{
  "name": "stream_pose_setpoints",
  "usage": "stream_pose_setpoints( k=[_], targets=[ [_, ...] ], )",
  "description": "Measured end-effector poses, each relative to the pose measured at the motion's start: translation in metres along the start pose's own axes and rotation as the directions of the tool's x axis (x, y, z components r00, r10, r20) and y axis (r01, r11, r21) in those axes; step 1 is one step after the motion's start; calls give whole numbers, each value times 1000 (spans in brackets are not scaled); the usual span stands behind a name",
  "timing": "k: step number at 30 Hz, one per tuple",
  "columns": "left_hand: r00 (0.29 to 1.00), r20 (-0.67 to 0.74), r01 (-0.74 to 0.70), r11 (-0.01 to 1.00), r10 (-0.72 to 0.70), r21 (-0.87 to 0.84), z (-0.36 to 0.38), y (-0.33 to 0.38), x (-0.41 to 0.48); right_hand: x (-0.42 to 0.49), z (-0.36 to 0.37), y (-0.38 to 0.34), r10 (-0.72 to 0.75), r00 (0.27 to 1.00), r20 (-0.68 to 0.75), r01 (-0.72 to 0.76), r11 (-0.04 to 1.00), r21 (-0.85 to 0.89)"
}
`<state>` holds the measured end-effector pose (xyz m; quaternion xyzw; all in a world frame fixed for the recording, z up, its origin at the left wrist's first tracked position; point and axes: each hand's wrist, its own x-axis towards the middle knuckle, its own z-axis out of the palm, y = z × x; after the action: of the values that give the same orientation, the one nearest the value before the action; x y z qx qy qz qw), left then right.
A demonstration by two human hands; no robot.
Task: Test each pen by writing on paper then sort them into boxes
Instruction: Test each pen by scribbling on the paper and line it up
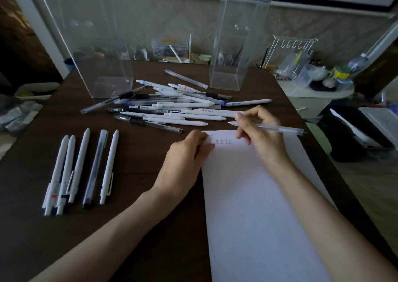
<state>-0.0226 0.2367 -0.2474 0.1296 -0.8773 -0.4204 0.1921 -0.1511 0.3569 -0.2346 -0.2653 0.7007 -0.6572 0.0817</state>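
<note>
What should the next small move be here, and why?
Probably bring the clear pen in the right hand down beside the marks on the paper: its tip sits past the sheet's top edge, and the left hand rests on its corner.

Right of centre, the right hand (258, 131) pinches a clear pen (284, 129), its tip pointing left near the top edge of the paper (258, 206). The left hand (185, 154) rests on the paper's upper left corner. On the dark bench (140, 206), a pile of pens (172, 107) lies mid-frame and a row of five pens (79, 169) at lower left. Behind stand the left clear box (92, 45) and the right clear box (234, 45).
</note>
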Motion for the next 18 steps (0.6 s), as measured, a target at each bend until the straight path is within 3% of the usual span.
stream_pose_setpoints(
  k=[4, 10, 13, 18],
  targets=[
    [996, -39, -75, 997, 76, 4, -3, 1, -3, -5, 7, -15, 45, 999, 29, -49, 988, 145],
    [988, -58, -138, 988, 142, 67, -2, 4, -5, -10, 11, -14, 34, 999, 28, -37, 993, 113],
    [984, -23, -169, 974, 174, 149, 0, -1, -5, -5, 2, -6, 6, 997, -74, -7, 1000, -6],
    [935, 213, -339, 888, 282, 311, 10, -7, -4, 2, -1, 11, 51, 995, -91, -72, 967, -244]
  ],
)
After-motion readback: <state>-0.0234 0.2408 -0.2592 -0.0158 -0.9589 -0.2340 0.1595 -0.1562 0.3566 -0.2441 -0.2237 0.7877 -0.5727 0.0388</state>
